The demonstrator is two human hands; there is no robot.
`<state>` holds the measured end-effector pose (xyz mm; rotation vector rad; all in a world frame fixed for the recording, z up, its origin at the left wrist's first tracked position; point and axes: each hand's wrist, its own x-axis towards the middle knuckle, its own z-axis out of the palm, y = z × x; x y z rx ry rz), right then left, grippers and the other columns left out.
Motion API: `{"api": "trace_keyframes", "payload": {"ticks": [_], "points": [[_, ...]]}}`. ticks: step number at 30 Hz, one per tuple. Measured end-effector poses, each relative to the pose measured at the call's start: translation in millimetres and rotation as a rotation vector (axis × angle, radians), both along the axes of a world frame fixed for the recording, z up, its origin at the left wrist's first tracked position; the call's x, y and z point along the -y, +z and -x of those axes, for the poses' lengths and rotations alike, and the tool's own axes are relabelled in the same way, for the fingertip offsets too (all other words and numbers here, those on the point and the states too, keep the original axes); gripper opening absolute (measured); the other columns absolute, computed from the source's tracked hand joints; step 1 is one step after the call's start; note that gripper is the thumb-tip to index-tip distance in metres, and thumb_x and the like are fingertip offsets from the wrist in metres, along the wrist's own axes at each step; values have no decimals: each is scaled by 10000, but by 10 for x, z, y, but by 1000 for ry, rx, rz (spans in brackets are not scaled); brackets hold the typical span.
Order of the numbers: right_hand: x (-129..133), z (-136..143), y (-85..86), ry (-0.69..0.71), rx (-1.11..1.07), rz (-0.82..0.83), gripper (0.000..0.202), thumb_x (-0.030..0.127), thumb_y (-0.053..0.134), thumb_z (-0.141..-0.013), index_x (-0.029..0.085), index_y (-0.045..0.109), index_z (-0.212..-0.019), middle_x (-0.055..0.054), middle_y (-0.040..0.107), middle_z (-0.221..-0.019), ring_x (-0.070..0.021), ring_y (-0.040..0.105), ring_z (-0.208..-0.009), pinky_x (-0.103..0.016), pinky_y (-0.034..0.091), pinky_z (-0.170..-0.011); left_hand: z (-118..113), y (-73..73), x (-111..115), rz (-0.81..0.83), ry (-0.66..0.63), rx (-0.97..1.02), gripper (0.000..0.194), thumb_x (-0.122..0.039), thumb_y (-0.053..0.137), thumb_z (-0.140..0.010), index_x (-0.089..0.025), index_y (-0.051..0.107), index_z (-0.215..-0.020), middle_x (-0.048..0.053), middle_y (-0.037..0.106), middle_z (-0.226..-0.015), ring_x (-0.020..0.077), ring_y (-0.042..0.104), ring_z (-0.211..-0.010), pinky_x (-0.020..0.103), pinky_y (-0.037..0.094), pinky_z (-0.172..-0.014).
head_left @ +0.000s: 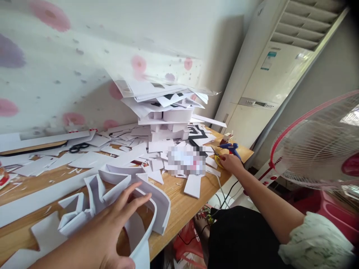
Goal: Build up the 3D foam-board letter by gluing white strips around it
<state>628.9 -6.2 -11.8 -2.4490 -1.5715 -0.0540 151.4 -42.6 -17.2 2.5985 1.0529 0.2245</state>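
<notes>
My left hand (109, 224) lies over a white foam-board shape (161, 209) built from bent upright strips. Its fingers are stretched and spread; the fingertips touch the strips' top edges, and the thumb is apart, near the curved strip at the bottom. At the right end of the table, my right hand (231, 164) is closed on the yellow handles of a pair of scissors (217, 160), partly hidden by the fingers. Just behind that hand lies a blue hot glue gun (232, 148).
White board scraps (193, 186) cover much of the wooden table (171, 186). Black-handled scissors (78, 148) lie at the back left. A layered white model (171, 127) bears stacked sheets. A fan (314, 149) stands right, near an air conditioner (252, 86). Cables (224, 198) hang off the edge.
</notes>
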Motion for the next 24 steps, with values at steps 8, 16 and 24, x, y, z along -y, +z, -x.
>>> {"api": "trace_keyframes", "payload": {"ticks": [8, 16, 24], "points": [[442, 946, 499, 481, -60, -293, 319, 346, 508, -943, 193, 633, -1193, -96, 634, -1207, -195, 615, -1043, -325, 472, -942, -70, 232, 52, 182, -30, -42, 1090, -616, 758, -604, -373, 207, -1512, 51, -64, -1626, 453, 226, -1421, 568, 348, -1091], [603, 2297, 513, 1490, 59, -173, 300, 185, 488, -947, 171, 648, -1199, -126, 582, -1249, -259, 472, -1127, -423, 444, -954, -120, 370, 167, 209, -30, -98, 1273, -501, 765, -631, -326, -128, -1521, 88, -143, -1615, 392, 138, -1464, 526, 309, -1138], [362, 2515, 389, 1516, 143, -225, 89, 201, 649, -844, 178, 731, -870, -124, 565, -1233, -316, 433, -1134, -465, 419, -921, -206, 480, 535, 143, 297, -55, 614, -392, 670, -721, -191, 546, -1288, 135, 478, -1431, 345, 445, -1314, 442, 402, -1053]]}}
